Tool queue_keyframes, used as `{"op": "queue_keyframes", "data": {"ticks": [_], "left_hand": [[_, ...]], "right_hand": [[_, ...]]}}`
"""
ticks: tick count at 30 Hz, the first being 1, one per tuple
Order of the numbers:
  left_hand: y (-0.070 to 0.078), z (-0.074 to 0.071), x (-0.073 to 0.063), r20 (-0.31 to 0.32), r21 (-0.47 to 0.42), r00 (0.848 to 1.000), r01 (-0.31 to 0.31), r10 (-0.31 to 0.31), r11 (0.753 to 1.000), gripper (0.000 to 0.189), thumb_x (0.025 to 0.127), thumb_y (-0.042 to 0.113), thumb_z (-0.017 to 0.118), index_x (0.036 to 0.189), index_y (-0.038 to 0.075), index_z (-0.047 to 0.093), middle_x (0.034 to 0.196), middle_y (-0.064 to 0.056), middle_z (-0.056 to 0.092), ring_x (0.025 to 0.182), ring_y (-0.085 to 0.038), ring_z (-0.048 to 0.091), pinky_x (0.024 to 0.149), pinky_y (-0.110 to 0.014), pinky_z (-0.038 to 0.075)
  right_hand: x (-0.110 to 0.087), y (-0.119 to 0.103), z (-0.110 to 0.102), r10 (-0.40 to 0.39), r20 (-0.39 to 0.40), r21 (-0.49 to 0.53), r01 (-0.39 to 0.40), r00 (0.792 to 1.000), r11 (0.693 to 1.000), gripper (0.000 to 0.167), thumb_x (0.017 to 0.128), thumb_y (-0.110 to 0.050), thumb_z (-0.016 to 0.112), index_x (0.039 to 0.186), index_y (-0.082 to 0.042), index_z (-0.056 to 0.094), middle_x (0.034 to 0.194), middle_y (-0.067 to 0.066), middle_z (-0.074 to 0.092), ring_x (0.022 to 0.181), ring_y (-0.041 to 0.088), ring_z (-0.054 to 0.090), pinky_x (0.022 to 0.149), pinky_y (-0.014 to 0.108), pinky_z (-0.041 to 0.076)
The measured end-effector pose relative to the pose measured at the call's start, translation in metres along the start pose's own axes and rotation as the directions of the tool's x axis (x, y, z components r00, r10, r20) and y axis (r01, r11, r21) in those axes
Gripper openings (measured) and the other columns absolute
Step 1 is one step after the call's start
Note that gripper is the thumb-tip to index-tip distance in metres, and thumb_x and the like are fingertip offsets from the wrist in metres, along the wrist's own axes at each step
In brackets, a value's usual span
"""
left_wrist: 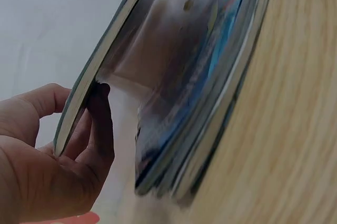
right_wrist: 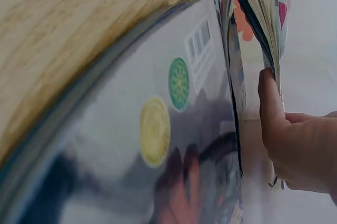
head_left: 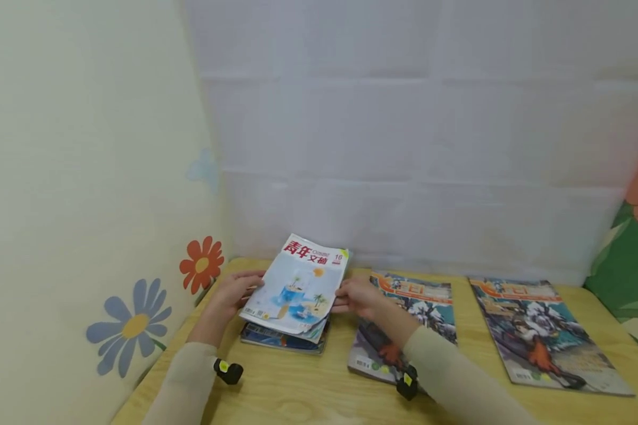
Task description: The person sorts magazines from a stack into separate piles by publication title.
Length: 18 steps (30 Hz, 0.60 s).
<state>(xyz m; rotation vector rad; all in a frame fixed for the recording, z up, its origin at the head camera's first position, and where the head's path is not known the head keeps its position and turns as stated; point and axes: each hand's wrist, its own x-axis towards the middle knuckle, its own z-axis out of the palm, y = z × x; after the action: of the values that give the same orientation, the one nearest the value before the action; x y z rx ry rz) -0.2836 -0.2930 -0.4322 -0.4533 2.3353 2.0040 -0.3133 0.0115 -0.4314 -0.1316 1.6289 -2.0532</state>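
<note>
Both hands hold a magazine with a pale blue cover and red title lettering, tilted above a small stack of magazines. My left hand grips its left edge, thumb on the cover and fingers underneath. In the left wrist view, a gap separates the held magazine from the stack. At the opposite edge, my right hand pinches the magazine; the right wrist view shows its page edges slightly fanned beside the right hand.
Two magazines with matching dark illustrated covers lie to the right, one partly under the right forearm, the other farther right. A wooden table carries everything. A flower-painted wall borders it at left, a white sheet behind.
</note>
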Motion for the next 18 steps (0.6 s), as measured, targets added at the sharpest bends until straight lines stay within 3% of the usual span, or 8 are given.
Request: {"op": "queue_keyframes", "data": {"ticks": [4,9,12,18], "left_hand": [[-0.004,-0.005,0.001,-0.009,0.085,1.0,0.025,-0.024,0.996,0.046,0.097,0.023,0.066,0.141,0.009,0.061,0.135,-0.019,0.059,0.115,-0.036,0.057,0.094,-0.043,0.05],[-0.006,-0.009,0.005,-0.022,0.169,0.998,0.057,-0.054,0.984,0.044,0.095,0.019,0.069,0.137,0.007,0.064,0.129,-0.018,0.064,0.108,-0.033,0.063,0.09,-0.042,0.052],[-0.006,-0.011,0.005,-0.009,0.208,0.998,0.056,-0.055,0.976,0.043,0.094,0.017,0.071,0.134,0.004,0.065,0.125,-0.017,0.067,0.102,-0.029,0.065,0.087,-0.041,0.055],[-0.005,-0.013,0.0,0.05,0.263,0.998,0.029,-0.044,0.964,0.043,0.093,0.015,0.073,0.132,-0.001,0.065,0.123,-0.018,0.067,0.101,-0.027,0.066,0.086,-0.043,0.056]], "right_hand": [[0.005,0.004,0.005,0.02,-0.021,-0.014,-0.02,1.0,1.0,0.035,0.095,0.015,0.042,0.129,0.022,0.047,0.118,0.038,0.061,0.115,0.05,0.06,0.09,0.053,0.054],[0.007,0.005,0.009,0.032,-0.074,-0.063,-0.037,0.997,0.997,0.029,0.091,0.016,0.046,0.119,0.021,0.053,0.105,0.036,0.067,0.1,0.045,0.068,0.082,0.05,0.057],[0.008,0.006,0.009,0.041,-0.095,-0.081,-0.048,0.995,0.996,0.027,0.09,0.017,0.047,0.116,0.02,0.054,0.098,0.033,0.069,0.092,0.042,0.071,0.079,0.049,0.059],[0.006,0.008,0.01,0.06,-0.099,-0.116,-0.072,0.993,0.991,0.026,0.092,0.016,0.047,0.117,0.021,0.053,0.095,0.032,0.069,0.091,0.042,0.071,0.077,0.047,0.059]]}}
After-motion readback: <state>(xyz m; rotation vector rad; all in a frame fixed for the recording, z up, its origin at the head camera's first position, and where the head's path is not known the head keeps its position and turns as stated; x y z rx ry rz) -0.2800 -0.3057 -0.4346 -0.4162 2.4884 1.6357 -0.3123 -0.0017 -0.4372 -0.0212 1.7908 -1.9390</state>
